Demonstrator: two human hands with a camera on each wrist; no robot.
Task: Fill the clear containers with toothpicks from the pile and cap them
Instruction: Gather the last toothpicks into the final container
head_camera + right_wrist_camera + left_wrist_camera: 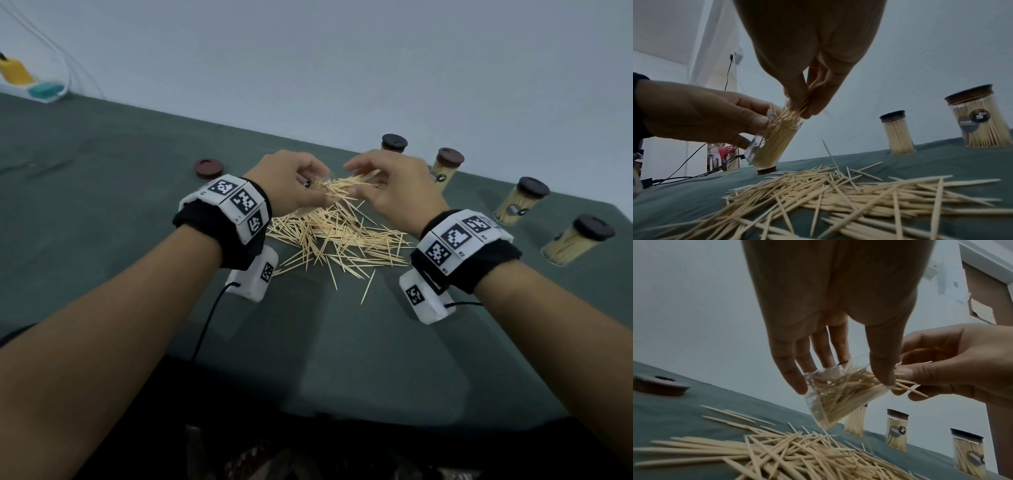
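Observation:
My left hand [294,186] grips a clear container [840,395], tilted and lifted above the table, mostly full of toothpicks. The same container [770,142] shows in the right wrist view with its mouth toward my right hand. My right hand [380,185] pinches a bunch of toothpicks [795,107] at the container's mouth. The toothpick pile [339,236] lies scattered on the green cloth below both hands. A loose brown cap [209,168] sits on the cloth to the left of my left hand.
Several capped containers full of toothpicks stand along the right: [394,143], [445,168], [520,200], [575,240]. The green-covered table [102,192] meets a pale wall behind. A yellow object [15,72] lies at the far left corner.

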